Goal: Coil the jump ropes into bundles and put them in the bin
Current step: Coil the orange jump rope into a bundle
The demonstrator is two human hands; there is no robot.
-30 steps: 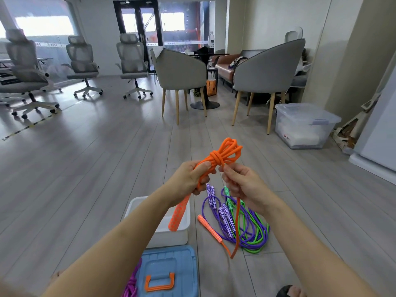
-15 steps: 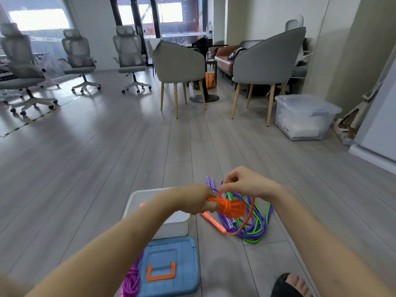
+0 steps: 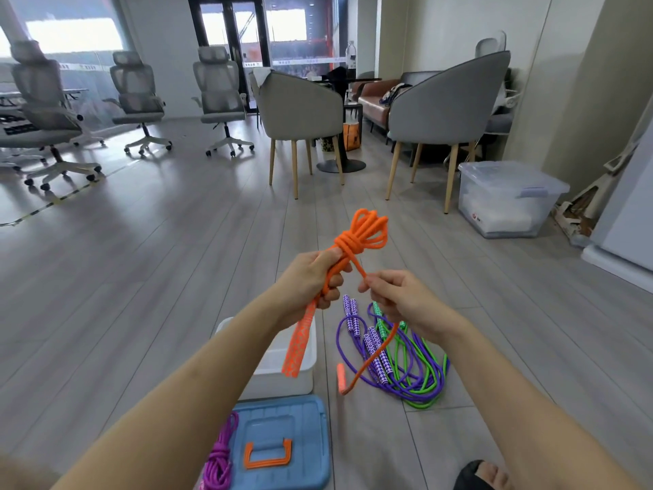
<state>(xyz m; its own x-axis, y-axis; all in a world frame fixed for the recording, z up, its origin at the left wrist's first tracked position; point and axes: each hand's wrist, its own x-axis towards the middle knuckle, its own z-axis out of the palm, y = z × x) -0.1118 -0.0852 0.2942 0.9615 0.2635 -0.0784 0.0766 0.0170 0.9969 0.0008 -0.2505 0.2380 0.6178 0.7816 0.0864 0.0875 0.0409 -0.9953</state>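
Mid-task, approx. Orange jump rope [image 3: 357,238] is nearly bundled: loops gathered, a few wraps round the middle, held up above the floor in front of the person. Left hand [image 3: 311,281] grips the bundle w/ one handle hanging below; right hand [image 3: 395,298] pinches the loose tail, other handle dangling near the floor. Left to do: finish the wrap, drop it in the white bin [image 3: 304,362]. Purple and green ropes [image 3: 410,369] lie uncoiled just right of the bin; a magenta bundle [image 3: 221,457] sits beside the blue lid [image 3: 282,443], not binned.
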